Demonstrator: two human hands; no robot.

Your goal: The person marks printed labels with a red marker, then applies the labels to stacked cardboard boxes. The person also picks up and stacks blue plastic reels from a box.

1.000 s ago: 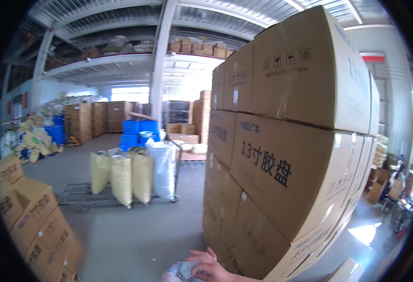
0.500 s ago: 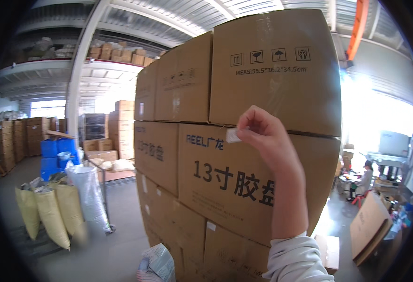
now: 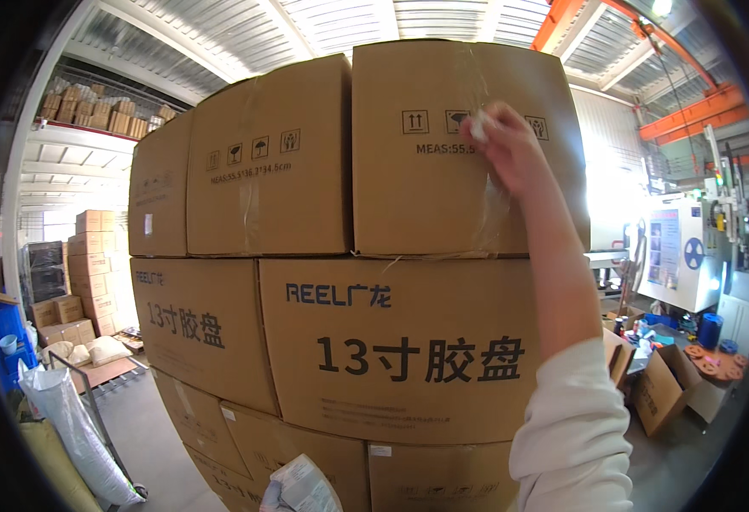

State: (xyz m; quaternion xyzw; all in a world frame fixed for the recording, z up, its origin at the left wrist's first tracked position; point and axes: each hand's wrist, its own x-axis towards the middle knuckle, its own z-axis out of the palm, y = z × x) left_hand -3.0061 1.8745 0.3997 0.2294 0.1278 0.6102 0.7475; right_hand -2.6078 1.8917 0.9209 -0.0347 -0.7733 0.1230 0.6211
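Note:
My right hand (image 3: 512,152) is raised in front of the top right cardboard box (image 3: 409,200), thumb and fingers pinched on a small white label (image 3: 479,126). It covers part of the printed handling symbols; whether the label touches the box I cannot tell. At the lower edge, a little of my left hand (image 3: 270,498) shows beside a stack of white label sheets (image 3: 306,485) that it holds. Most of that hand is out of view. Small white labels sit on boxes of the lower row, one of them on the lower right box (image 3: 443,461).
The stacked boxes include a large middle box (image 3: 426,299). To the left stand a white sack (image 3: 72,435) by a cart and more stacked cartons (image 3: 93,269). On the right are an open carton (image 3: 666,388), a white machine (image 3: 677,252) and an orange crane beam (image 3: 690,115).
My right hand has risen with the small label from the middle row to the top right box. The view has shifted, showing more of the right side; my left hand still holds the sheets.

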